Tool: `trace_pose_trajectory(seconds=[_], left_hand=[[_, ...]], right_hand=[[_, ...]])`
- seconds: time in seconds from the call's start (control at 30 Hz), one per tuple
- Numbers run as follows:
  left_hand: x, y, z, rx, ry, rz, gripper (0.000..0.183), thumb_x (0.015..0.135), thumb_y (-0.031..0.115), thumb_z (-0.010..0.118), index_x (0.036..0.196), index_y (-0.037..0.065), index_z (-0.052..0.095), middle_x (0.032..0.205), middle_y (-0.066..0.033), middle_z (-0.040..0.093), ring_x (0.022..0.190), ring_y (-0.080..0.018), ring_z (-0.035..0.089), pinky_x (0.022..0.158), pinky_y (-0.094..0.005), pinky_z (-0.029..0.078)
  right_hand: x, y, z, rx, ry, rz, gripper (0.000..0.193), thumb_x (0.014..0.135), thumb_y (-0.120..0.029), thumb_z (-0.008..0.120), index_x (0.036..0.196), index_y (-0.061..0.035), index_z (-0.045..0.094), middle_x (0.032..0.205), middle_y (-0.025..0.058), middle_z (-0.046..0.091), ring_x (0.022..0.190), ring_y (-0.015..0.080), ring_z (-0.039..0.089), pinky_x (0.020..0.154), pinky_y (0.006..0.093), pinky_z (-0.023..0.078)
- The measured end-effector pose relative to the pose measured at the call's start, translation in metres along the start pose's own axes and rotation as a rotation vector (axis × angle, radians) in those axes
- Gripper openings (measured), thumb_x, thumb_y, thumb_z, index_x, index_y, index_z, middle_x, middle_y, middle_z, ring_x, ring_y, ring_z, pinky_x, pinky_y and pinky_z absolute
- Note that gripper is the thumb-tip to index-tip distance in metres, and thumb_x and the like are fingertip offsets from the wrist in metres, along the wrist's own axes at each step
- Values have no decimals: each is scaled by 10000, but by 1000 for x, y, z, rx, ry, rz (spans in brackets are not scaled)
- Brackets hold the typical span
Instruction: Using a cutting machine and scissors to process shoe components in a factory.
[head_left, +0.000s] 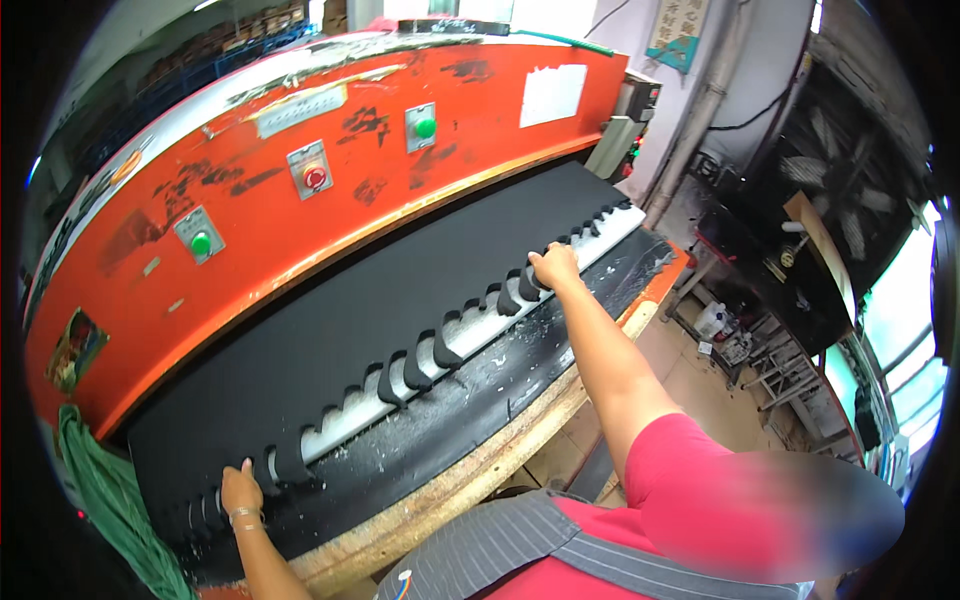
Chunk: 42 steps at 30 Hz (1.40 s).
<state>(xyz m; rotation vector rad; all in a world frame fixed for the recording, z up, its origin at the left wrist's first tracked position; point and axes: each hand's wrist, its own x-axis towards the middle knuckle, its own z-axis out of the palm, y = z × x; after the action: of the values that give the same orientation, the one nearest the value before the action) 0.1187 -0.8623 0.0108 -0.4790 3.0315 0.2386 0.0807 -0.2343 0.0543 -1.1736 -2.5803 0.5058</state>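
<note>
The fingers of the left hand (241, 492) lie flat and close together, pressing down on the near left end of a black foam sheet (330, 320), right at its cut, scalloped front edge; they pinch nothing that can be seen. The right hand (553, 266) sits far along the same edge toward the right end, its fingers curled over the sheet's border, gripping or pressing it, though which cannot be told. Between the two hands the sheet's front edge shows a row of curved cut-out tabs, roughly a dozen, some curling upward, with a pale strip (470, 335) of the cutting surface visible through the gaps. The one sheet spreads back under the orange press head (300, 130), which carries three buttons: two green and one red. In front of the sheet runs a dark, scuffed bed with a worn wooden rim (470, 480). A green cloth (100, 480) hangs at the machine's left end.
</note>
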Motion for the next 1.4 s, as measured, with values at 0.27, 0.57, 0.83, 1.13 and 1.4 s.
trace_pose_trajectory(seconds=[0.27,0.57,0.83,1.13,1.4], left_hand=[[-3,11,-11,-42,17,13,493,934,386,415,911,-93,531,932,-318,589,889,-453,574,788,-475,445],[-5,14,-17,-141,-40,-149,563,912,500,402,1001,-26,581,1065,-236,601,1021,-386,569,863,-448,447],[-5,20,-22,-67,-38,-170,557,919,499,386,1026,-16,571,1038,-212,622,1001,-348,595,835,-426,471],[27,-1,-19,208,-15,-145,546,908,526,376,934,17,572,970,-208,640,932,-367,611,786,-448,470],[50,-19,-16,174,-45,-159,514,917,451,427,921,-41,573,979,-274,606,953,-415,574,806,-469,451]], right_hand=[[76,39,28,-31,-181,87,567,846,-491,523,1066,22,625,1146,212,590,1105,336,548,904,401,441],[175,58,62,781,-517,401,456,785,-463,576,1087,-122,577,1078,120,575,930,306,555,771,496,447],[166,71,72,779,-406,272,511,851,-453,561,1190,-72,544,1173,118,560,1041,243,528,877,359,426],[89,41,51,-22,-212,-57,684,938,-493,274,1014,106,597,1080,311,560,1093,424,506,918,447,401],[56,22,32,-254,-257,-51,630,942,-469,279,1043,54,616,1094,275,578,1084,396,533,926,456,405]])
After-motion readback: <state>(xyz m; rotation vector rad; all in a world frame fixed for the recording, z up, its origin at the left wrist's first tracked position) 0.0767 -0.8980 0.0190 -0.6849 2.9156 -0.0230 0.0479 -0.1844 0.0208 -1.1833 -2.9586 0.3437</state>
